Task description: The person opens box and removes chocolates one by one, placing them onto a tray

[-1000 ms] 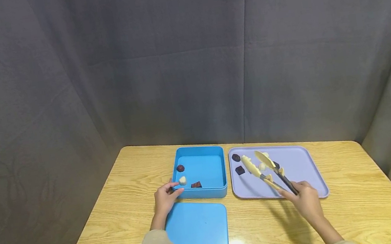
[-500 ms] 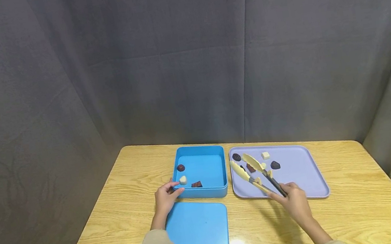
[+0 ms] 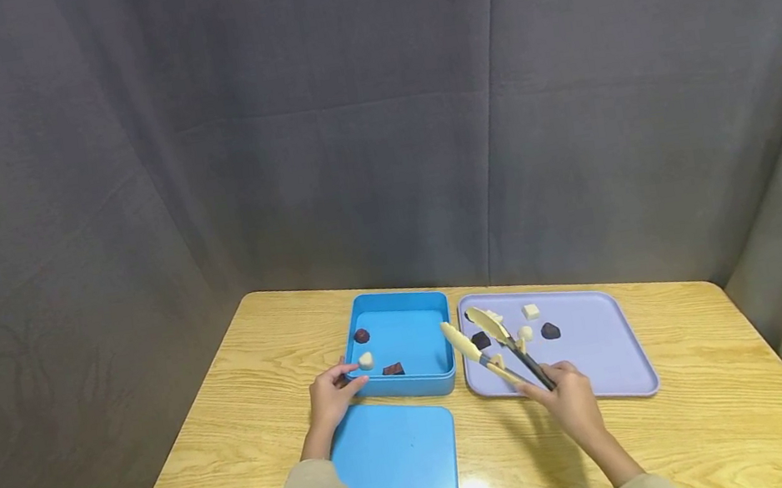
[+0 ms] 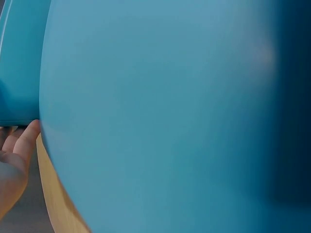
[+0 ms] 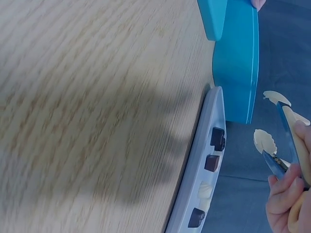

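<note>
In the head view my left hand [image 3: 330,396] holds the front left corner of an open blue box [image 3: 421,391], thumb and forefinger at its rim. The box contains a round dark chocolate [image 3: 362,336], a white one [image 3: 366,361] and a brown rectangular piece [image 3: 393,369]. My right hand [image 3: 574,402] grips tongs [image 3: 525,355] with cream tips and dark handles. Their tips stand spread apart above the gap between box and lilac tray [image 3: 605,355], with nothing visible between them. Behind the tongs on the tray lie a dark cube [image 3: 480,340], white pieces [image 3: 531,311] and a dark chocolate [image 3: 551,330].
A flat blue lid [image 3: 402,470] lies on the wooden table [image 3: 239,444] in front of the box, partly under the left forearm. It fills most of the left wrist view. Grey curtains [image 3: 348,158] hang close behind the table and along its sides.
My right hand has moved left with the tongs, from over the middle of the tray to its left edge beside the box. The tongs stay spread. My left hand has kept its place.
</note>
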Action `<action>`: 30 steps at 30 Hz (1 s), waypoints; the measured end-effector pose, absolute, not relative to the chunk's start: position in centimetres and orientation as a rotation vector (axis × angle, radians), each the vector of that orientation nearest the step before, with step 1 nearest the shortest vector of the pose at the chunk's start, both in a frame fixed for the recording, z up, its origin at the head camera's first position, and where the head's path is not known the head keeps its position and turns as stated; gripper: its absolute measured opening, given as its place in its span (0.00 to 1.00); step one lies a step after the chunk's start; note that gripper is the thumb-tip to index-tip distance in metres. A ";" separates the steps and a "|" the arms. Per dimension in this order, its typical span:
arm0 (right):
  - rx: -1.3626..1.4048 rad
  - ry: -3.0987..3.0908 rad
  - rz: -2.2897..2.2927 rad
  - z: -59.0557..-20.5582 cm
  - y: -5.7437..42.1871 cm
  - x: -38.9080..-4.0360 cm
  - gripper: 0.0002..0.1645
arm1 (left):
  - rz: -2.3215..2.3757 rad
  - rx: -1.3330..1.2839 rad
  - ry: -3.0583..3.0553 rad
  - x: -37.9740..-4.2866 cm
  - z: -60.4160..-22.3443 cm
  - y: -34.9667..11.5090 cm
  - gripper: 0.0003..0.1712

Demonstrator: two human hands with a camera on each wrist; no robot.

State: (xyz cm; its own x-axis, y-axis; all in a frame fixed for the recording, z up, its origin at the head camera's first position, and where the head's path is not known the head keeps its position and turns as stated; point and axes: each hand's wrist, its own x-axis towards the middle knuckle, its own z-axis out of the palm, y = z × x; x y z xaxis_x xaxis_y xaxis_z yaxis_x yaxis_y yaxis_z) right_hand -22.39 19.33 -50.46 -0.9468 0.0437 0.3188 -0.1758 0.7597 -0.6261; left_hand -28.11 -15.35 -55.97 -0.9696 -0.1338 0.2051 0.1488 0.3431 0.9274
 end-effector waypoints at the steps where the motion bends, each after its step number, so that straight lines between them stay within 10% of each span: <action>1: 0.102 -2.641 0.987 -50.5 19.3 -22.4 0.28 | -1.674 -0.011 -2.362 -28.1 -56.0 -15.3 0.17; 30: 0.201 -2.629 0.942 -51.0 17.1 -23.7 0.27 | -1.665 -0.011 -2.368 -28.3 -56.1 -15.3 0.17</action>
